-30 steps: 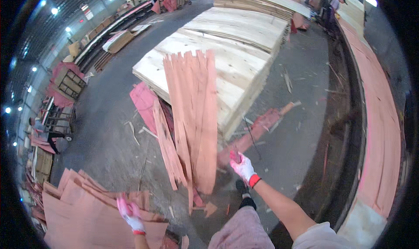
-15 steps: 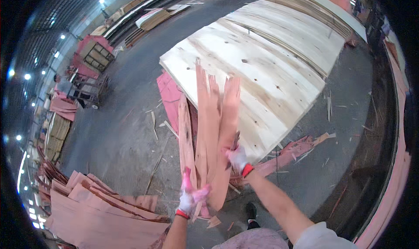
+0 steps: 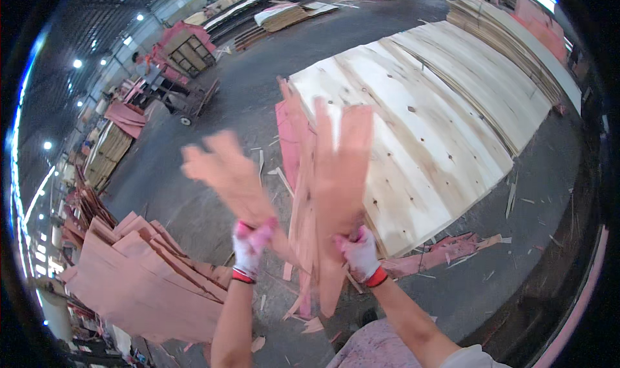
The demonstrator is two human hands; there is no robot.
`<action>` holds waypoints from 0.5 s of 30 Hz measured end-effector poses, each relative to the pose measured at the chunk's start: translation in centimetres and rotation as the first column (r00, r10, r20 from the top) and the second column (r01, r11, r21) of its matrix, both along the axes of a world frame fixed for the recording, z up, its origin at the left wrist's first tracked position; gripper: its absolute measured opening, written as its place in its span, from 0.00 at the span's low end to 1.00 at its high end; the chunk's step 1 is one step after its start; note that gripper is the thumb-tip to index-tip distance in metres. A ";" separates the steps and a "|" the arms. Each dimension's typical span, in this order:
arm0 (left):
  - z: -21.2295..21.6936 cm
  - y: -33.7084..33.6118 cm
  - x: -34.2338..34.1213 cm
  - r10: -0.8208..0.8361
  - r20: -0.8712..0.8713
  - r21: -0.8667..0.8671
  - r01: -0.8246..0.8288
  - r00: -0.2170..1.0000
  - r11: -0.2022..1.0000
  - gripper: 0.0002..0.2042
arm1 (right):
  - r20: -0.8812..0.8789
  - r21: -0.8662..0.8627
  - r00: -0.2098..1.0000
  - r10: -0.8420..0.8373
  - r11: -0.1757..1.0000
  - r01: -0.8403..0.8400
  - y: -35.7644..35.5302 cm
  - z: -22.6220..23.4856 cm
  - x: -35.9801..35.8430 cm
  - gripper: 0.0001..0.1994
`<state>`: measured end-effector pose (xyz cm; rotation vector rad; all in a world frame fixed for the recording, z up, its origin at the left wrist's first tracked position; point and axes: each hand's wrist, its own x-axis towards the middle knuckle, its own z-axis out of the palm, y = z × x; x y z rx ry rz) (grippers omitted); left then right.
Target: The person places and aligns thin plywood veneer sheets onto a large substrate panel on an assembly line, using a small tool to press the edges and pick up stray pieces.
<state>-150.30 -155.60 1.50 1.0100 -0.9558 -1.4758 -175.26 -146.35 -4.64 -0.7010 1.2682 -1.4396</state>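
My left hand [image 3: 253, 246], in a white glove with pink-stained fingers, is closed on the lower end of a torn pink veneer strip [image 3: 227, 174], which is smeared by motion and tilts to the left. A broader, split-ended pink veneer piece [image 3: 342, 168] stands up from my right hand [image 3: 359, 253], gloved alike and closed on its right edge. Between the two, long narrow pink veneer strips [image 3: 301, 194] lie below my hands. Beyond the right hand spreads a low stack of pale wood veneer sheets [image 3: 420, 135], knotted and streaked.
At the lower left leans a pile of pink veneer sheets [image 3: 148, 284]. Pink scraps [image 3: 439, 250] litter the floor right of my right hand. A person [image 3: 152, 77] stands beside a wheeled cart [image 3: 194, 106] at the far left. More sheets [image 3: 497, 35] are stacked at the far right.
My left hand has risen and moved left, swinging a pink veneer strip away from the rest. My right hand keeps its hold on the broader piece. The whole view has shifted.
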 end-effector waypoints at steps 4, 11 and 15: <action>4.1 -2.9 6.9 0.409 0.211 -0.409 -0.300 0.888 0.862 0.25 | 0.274 -0.142 0.959 -0.075 0.983 0.117 -0.2 4.0 -1.2 0.12; 6.4 3.8 10.1 0.071 0.036 -0.068 -0.068 0.997 0.995 0.28 | 0.126 -0.407 0.992 -0.003 0.912 0.055 2.9 16.7 -0.1 0.16; 5.7 15.2 1.3 0.088 0.689 -0.452 0.332 0.720 0.828 0.46 | 0.141 -0.437 0.990 0.033 0.899 0.032 4.9 24.5 3.3 0.14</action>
